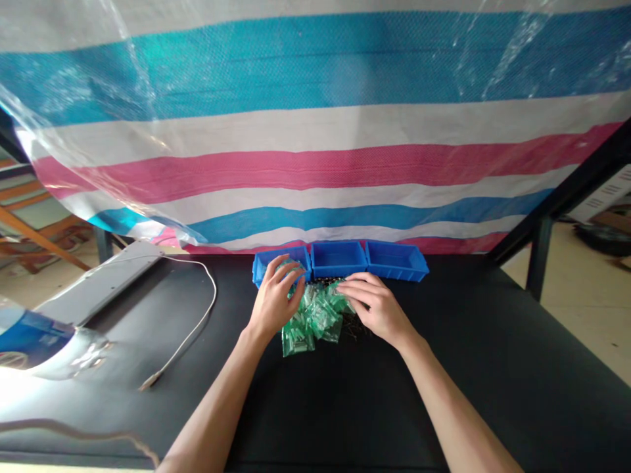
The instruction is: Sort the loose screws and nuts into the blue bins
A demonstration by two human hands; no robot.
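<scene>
A heap of small clear bags with green contents (320,312) lies in the middle of the black table. My left hand (279,295) is over the near edge of the left blue bin (266,257), its fingers loosely bent and the thumb apart. Some green plastic shows by its fingertips, partly covered by them. At the heap's right side, my right hand (377,305) touches the bags with its fingers stretched out and slightly spread. Thin dark pieces (352,325) lie beside and behind the bags, too small to name.
A middle blue bin (338,259) and a right blue bin (397,261) continue the row. At left are a white cable (197,325), a long grey metal case (106,279) and a blue-and-clear plastic package (44,338). A striped sheet (315,167) hangs behind the table.
</scene>
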